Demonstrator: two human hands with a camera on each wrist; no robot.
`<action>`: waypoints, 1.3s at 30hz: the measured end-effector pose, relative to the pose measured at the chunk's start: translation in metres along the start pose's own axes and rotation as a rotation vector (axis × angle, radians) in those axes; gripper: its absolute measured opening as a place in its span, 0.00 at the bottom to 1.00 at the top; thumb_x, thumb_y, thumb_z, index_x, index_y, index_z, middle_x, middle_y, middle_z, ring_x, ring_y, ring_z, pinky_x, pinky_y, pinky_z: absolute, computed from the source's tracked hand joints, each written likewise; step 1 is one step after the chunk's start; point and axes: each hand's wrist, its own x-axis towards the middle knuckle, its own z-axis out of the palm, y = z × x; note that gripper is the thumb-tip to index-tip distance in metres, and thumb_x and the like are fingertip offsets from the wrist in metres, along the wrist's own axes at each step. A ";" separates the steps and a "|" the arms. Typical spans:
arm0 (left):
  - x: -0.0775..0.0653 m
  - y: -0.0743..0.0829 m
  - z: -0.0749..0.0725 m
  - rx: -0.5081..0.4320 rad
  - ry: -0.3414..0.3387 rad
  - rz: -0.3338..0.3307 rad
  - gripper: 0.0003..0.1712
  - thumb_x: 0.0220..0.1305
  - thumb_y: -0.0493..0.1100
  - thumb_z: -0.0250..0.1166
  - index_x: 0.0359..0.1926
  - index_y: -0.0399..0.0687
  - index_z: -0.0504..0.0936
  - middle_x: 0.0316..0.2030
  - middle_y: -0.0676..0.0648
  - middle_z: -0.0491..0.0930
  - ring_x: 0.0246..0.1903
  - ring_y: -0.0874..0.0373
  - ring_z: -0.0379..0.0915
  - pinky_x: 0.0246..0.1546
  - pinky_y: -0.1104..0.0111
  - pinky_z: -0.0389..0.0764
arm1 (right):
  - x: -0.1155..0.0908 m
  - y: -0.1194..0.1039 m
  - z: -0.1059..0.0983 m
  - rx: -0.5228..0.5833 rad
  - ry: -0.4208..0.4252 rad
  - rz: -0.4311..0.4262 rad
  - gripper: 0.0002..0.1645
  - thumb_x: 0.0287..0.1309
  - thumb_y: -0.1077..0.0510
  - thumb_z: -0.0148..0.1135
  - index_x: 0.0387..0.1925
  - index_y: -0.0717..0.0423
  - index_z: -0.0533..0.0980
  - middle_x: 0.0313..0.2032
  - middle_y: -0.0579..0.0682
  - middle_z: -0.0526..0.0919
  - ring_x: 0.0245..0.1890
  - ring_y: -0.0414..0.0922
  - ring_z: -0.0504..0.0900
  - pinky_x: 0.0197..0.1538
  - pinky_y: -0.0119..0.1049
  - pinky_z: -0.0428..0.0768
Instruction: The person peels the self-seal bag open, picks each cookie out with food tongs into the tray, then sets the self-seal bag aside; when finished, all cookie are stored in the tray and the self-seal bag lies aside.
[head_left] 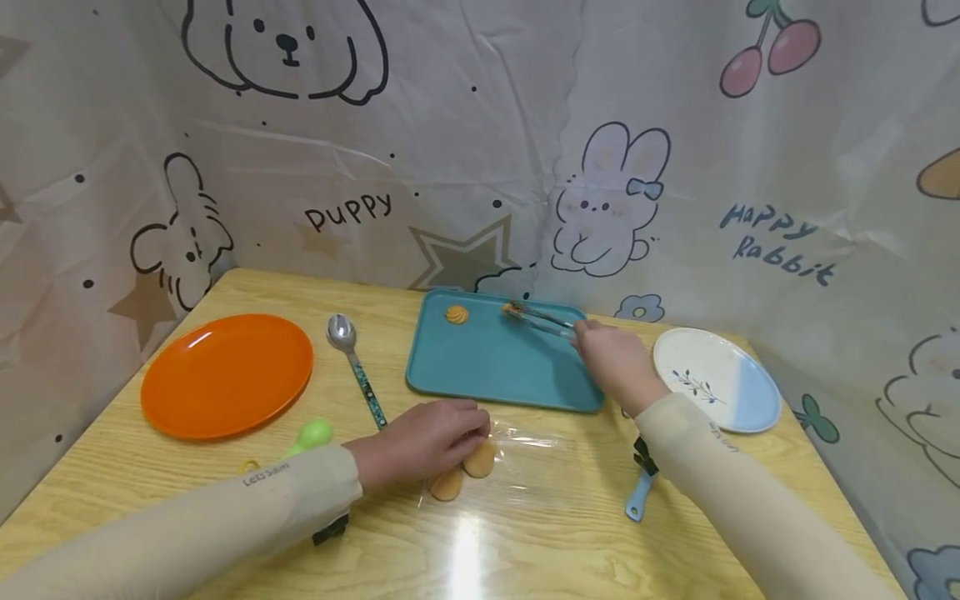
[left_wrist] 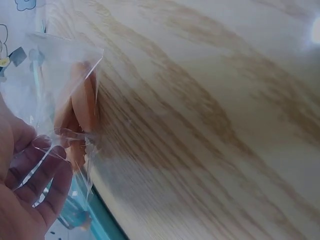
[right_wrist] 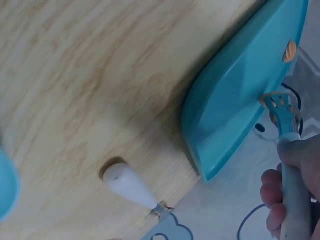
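My right hand (head_left: 611,358) grips a pair of tongs (head_left: 543,318) over the far right of a teal tray (head_left: 495,387). At their tips is a small orange-brown cookie (head_left: 512,308), held close over the tray. A swirled cookie (head_left: 456,314) lies at the tray's far left. In the right wrist view the tongs (right_wrist: 287,122) show a teal slotted end and a pale handle. My left hand (head_left: 431,437) pinches a clear plastic bag (head_left: 540,467) in front of the tray. Inside the bag are several round cookies (head_left: 447,485), partly covered by the fingers.
An orange plate (head_left: 225,375) and a metal spoon (head_left: 342,333) with a patterned handle lie left. A light green item (head_left: 315,432) is partly behind the left sleeve. To the right are a white and blue plate (head_left: 712,375) and a blue handle (head_left: 637,497). Patterned cloth (head_left: 465,167) hangs behind.
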 end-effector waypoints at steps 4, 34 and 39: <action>0.001 0.001 0.000 0.004 -0.003 0.001 0.07 0.72 0.47 0.55 0.42 0.56 0.80 0.37 0.58 0.78 0.35 0.70 0.72 0.37 0.76 0.78 | -0.002 -0.007 -0.002 -0.005 -0.009 -0.019 0.12 0.67 0.51 0.57 0.39 0.57 0.73 0.34 0.54 0.82 0.29 0.52 0.83 0.26 0.43 0.80; 0.001 0.001 0.002 0.014 0.045 0.011 0.07 0.72 0.46 0.56 0.40 0.54 0.80 0.36 0.58 0.78 0.33 0.69 0.72 0.35 0.75 0.77 | -0.129 0.088 -0.068 0.871 -0.371 -0.045 0.10 0.68 0.51 0.56 0.41 0.51 0.80 0.24 0.43 0.80 0.17 0.42 0.77 0.19 0.32 0.71; 0.000 0.001 0.002 0.011 0.051 0.012 0.06 0.71 0.45 0.57 0.40 0.53 0.80 0.36 0.58 0.78 0.33 0.69 0.72 0.35 0.75 0.77 | -0.157 0.102 -0.062 1.036 -0.557 -0.092 0.10 0.69 0.56 0.53 0.42 0.55 0.80 0.24 0.40 0.79 0.16 0.35 0.76 0.18 0.33 0.75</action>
